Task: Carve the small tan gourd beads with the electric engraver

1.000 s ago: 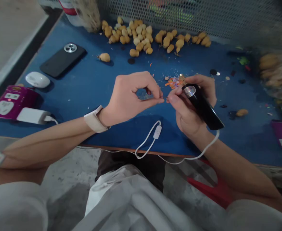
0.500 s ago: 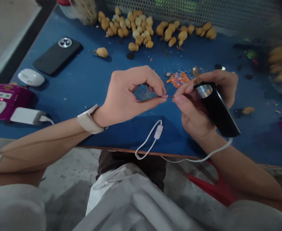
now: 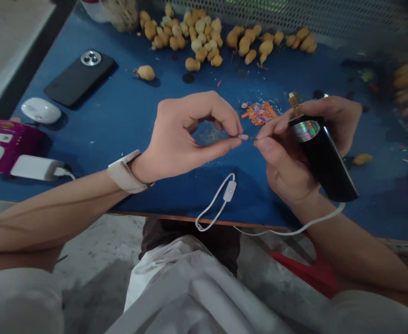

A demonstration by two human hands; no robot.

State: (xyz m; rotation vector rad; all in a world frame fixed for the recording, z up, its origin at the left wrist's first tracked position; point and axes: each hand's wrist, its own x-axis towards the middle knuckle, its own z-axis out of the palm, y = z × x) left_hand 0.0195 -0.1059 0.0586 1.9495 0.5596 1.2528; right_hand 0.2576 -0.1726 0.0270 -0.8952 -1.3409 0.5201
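My left hand [image 3: 190,132] pinches, between thumb and index finger, one end of a small pink grinding bit [image 3: 245,137] with a thin dark shank. My right hand [image 3: 287,162] has the shank's other end at its thumb and fingertip. Lying across that same hand is a black mini rotary tool [image 3: 325,157], its brass chuck [image 3: 294,99] pointing up and away with nothing seen in it. A white cord [image 3: 311,225] leaves the tool's lower end. Beyond the fingers is a small heap of orange and purple bits [image 3: 259,112].
Small tan gourds [image 3: 200,35] line the back against a perforated metal panel [image 3: 259,18]; one lone gourd [image 3: 145,73] lies nearer. Leftward are a black phone [image 3: 80,79], a white case [image 3: 41,110] and a purple power socket [image 3: 9,144]. The cord's inline switch [image 3: 229,190] rests near the front edge.
My right hand, with the rotary tool, has shifted slightly right. More of the pink bit now shows beyond my left fingertips. The left hand has barely moved.
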